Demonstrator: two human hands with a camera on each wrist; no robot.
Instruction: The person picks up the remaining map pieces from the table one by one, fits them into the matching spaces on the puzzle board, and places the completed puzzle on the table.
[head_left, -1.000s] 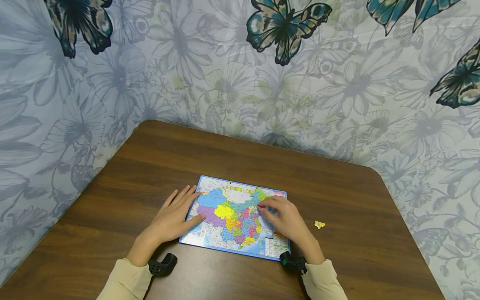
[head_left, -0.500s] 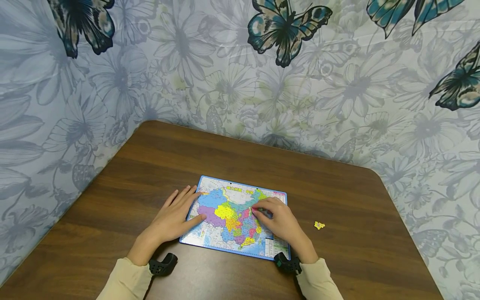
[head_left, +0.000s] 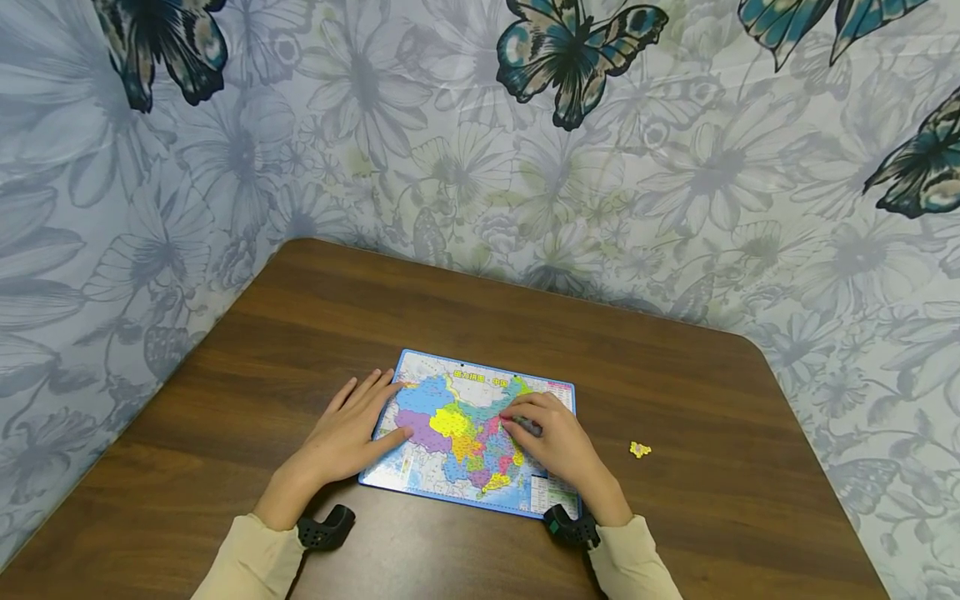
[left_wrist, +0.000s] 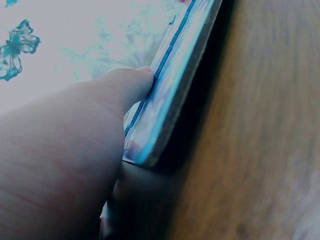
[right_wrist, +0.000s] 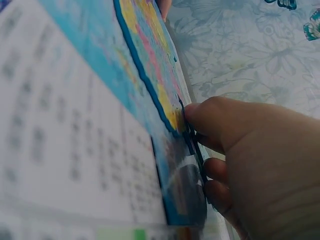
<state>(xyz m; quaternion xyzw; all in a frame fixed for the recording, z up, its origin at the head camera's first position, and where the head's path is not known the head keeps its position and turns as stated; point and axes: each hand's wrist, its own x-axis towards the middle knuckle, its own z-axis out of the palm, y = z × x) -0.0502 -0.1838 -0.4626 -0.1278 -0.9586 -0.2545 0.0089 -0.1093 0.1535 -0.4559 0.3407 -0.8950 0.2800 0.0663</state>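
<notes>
A magnetic map puzzle board [head_left: 427,487] with a blue rim and a many-coloured map lies on the wooden table. My left hand [head_left: 348,433] rests spread over its left edge, thumb on the map; in the left wrist view that thumb [left_wrist: 131,82] lies on the board's surface. Over the right half of the map, my right hand [head_left: 555,433] pinches a small pink puzzle piece [head_left: 502,419] between thumb and index finger, mostly covered by the fingertips. In the right wrist view the thumb [right_wrist: 205,117] is down at the map's surface.
A small yellow puzzle piece [head_left: 640,450] lies on the table [head_left: 720,500] to the right of the board. Behind the table's far edge hangs a floral cloth [head_left: 465,167] with butterflies. Each wrist wears a black band [head_left: 326,529].
My right hand has moved slightly left over the map with the small pink piece, then nearly stopped. My left hand has stayed in place.
</notes>
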